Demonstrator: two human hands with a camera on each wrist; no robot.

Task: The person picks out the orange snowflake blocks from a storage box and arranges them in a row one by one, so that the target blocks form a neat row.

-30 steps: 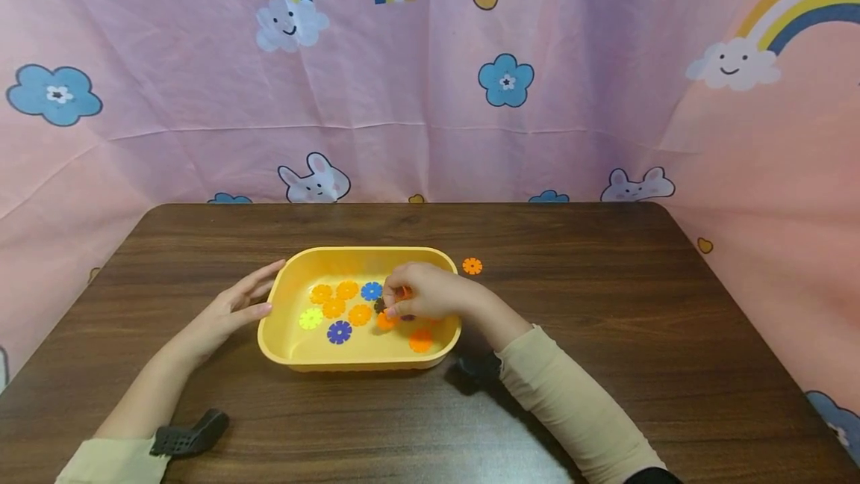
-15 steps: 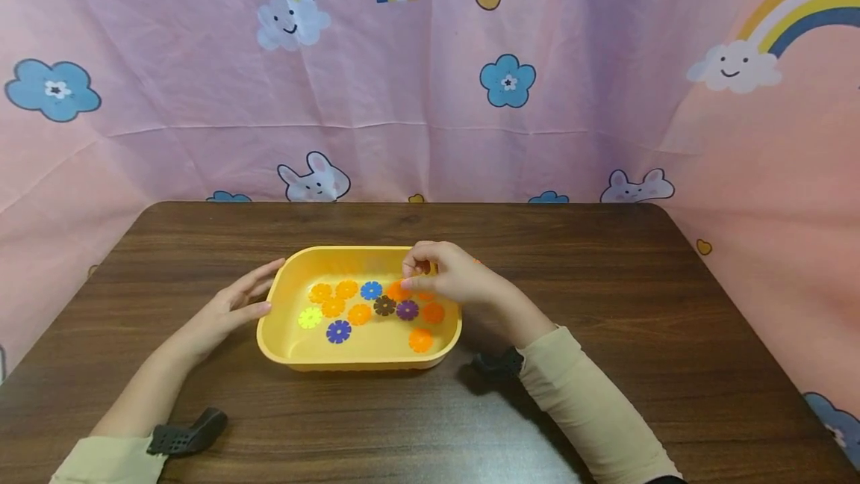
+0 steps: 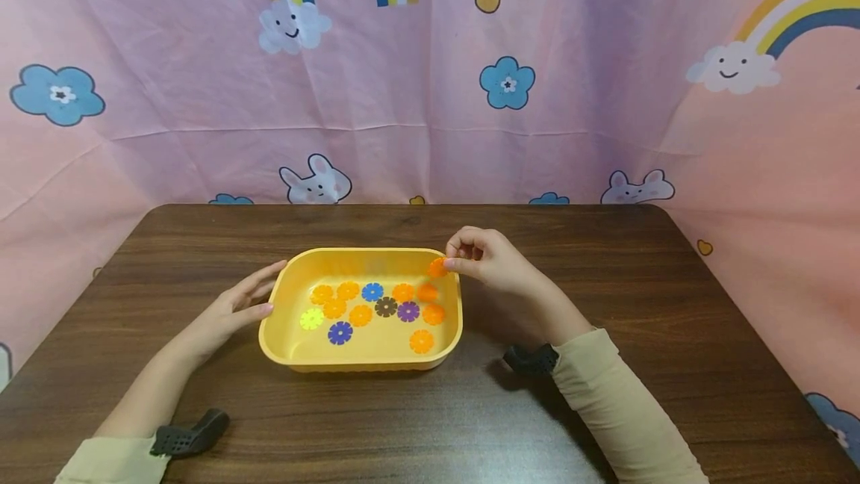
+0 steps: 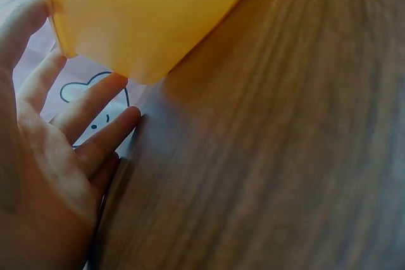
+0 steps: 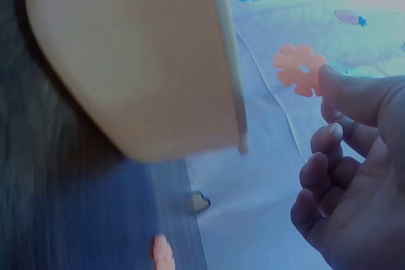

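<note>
A yellow basin [image 3: 363, 356] sits on the table and holds several notched plastic discs, mostly orange, with blue, purple, brown and yellow-green ones among them. My right hand [image 3: 490, 260] pinches an orange notched disc [image 3: 437, 267] by its edge between thumb and forefinger, over the basin's far right corner. In the right wrist view this disc [image 5: 299, 69] is upright, beyond the rim. My left hand [image 3: 235, 311] rests against the basin's left end with fingers spread and fairly straight. The left wrist view shows its fingertips at the basin wall [image 4: 145, 17].
Another orange disc [image 5: 163, 254] lies on the table outside the basin, hidden behind my right hand in the head view. The dark wooden table [image 3: 376, 424] reaches back to a pink printed cloth [image 3: 578, 118]. A black strap piece [image 3: 531, 359] juts from the right sleeve.
My right hand has lifted an orange disc out of the middle of the basin and moved right and away to the far right rim. The left hand and basin stay put.
</note>
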